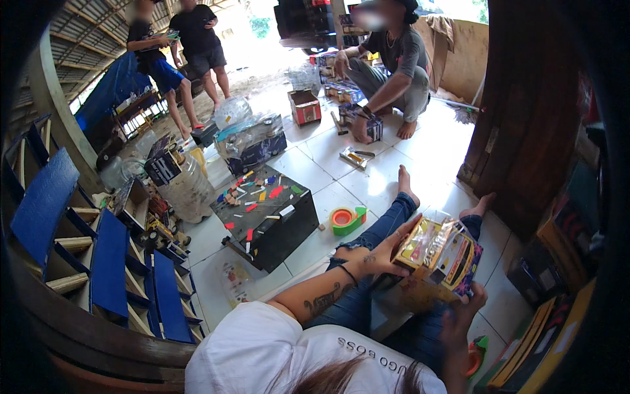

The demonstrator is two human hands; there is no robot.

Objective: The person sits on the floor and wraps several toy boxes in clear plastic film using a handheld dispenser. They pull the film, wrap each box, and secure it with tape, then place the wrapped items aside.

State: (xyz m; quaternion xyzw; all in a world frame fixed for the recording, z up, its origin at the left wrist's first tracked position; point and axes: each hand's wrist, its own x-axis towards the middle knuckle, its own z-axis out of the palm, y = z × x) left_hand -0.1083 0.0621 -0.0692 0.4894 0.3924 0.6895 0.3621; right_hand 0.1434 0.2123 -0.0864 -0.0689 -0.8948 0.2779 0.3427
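Above my lap I hold a yellow and purple printed cardboard box (453,261), tilted, with shiny clear plastic over its upper side. My left hand (388,255) grips its left side, thumb near and fingers along the far edge. My right hand (467,314) is closed at its lower right corner; part of this hand is smeared by motion. A green tape dispenser with an orange roll (346,220) lies on the floor beyond my left forearm. Another green and orange tape dispenser (476,356) rests beside my right hand, partly hidden by it.
A black box (282,230) topped with colourful scraps stands ahead left. Blue wooden racks (108,262) line the left; stacked boxes (525,341) are at right. A squatting person (400,65) handles a box near a hammer (338,123). Two people (197,39) stand far left.
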